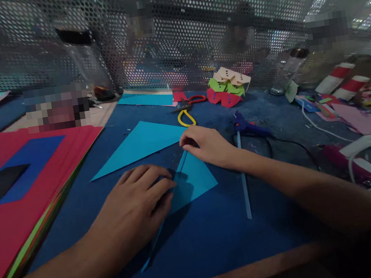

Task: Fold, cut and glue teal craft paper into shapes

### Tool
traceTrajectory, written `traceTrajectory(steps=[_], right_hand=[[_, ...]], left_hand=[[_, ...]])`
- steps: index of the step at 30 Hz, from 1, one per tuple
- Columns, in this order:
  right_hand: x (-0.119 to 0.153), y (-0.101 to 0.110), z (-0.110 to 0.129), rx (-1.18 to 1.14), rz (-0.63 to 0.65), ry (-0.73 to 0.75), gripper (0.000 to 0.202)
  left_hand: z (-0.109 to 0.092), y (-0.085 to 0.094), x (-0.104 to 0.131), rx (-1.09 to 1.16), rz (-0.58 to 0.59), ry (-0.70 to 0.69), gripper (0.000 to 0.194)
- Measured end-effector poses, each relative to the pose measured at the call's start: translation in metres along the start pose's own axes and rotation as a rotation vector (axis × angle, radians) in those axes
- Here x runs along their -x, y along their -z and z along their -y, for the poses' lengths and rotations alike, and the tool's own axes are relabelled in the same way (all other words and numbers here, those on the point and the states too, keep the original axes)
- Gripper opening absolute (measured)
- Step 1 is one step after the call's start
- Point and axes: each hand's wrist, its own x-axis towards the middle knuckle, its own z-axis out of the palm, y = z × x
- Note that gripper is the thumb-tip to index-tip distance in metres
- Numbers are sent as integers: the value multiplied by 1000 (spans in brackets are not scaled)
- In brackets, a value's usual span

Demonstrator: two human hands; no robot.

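Observation:
A folded sheet of light blue paper [195, 181] lies on the dark blue table between my hands, with a narrow strip of it reaching towards the front edge. My left hand [141, 194] curls its fingers and thumb on the paper's left edge. At its upper corner, my right hand [203, 143] pinches it between thumb and fingers. Just behind is a separate light blue paper triangle [140, 143]. Beyond my right hand lie scissors [186, 111] with one yellow and one red handle. A blue glue gun [249, 125] with a long glue stick [245, 181] rests right of my right hand.
Stacked coloured paper, red on top [40, 216], covers the left side. Cut paper shapes [228, 87] stand near the perforated metal screen [173, 34]. A clear container [85, 63] is at back left. On the right are a magenta tool [352, 163], cords and paper scraps [356, 118].

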Motion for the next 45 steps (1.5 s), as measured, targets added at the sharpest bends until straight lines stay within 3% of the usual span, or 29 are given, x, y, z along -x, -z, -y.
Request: traceTrajectory(steps=[17, 29, 38, 45], right_hand=[[0, 0, 0, -2, -2, -9, 12], [0, 0, 0, -39, 11, -14, 6], [5, 2, 16, 60, 36, 10, 34], [3, 3, 15, 64, 66, -32, 25]], left_hand=[[-3, 4, 1, -58, 26, -91, 16], [-4, 2, 5, -38, 31, -72, 17], [-4, 0, 5, -19, 29, -72, 17], [-4, 0, 4, -24, 31, -75, 17]])
